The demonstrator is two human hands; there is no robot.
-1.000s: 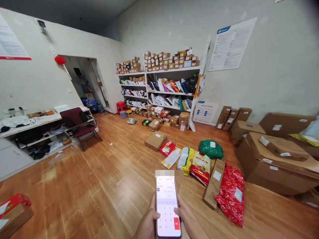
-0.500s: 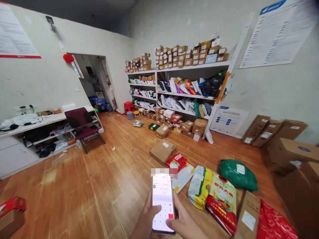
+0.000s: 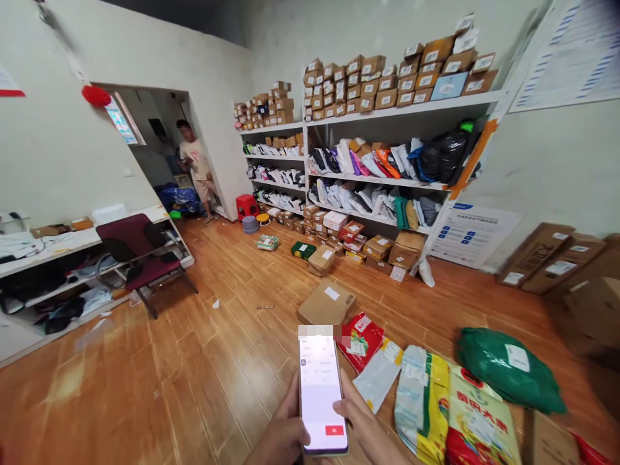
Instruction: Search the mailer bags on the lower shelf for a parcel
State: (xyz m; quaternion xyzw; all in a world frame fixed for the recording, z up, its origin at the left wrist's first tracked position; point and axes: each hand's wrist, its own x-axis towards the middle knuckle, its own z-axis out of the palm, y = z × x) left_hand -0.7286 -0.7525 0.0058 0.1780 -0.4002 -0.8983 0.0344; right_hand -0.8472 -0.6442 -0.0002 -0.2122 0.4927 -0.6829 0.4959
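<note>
Left hand (image 3: pixel 283 431) and right hand (image 3: pixel 362 426) pinch a slim, rectangular, white-screened phone (image 3: pixel 320 397) between them. It seems light, stiff, slippery, fragile, best held by its sides

The left hand (image 3: pixel 287 423) and right hand (image 3: pixel 357 416) are held close together; both thumbs (image 3: pixel 341 409) are turned inward, the right set farther forward.

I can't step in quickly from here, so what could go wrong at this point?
The right hand has its thumb just above the red button on the phone, so a mistaken press is possible.
Walking with eyes on the screen might mean tripping over the flat cardboard box or the green parcel on the floor.
The boxes stacked high on the top shelf could topple if bumped.
</note>
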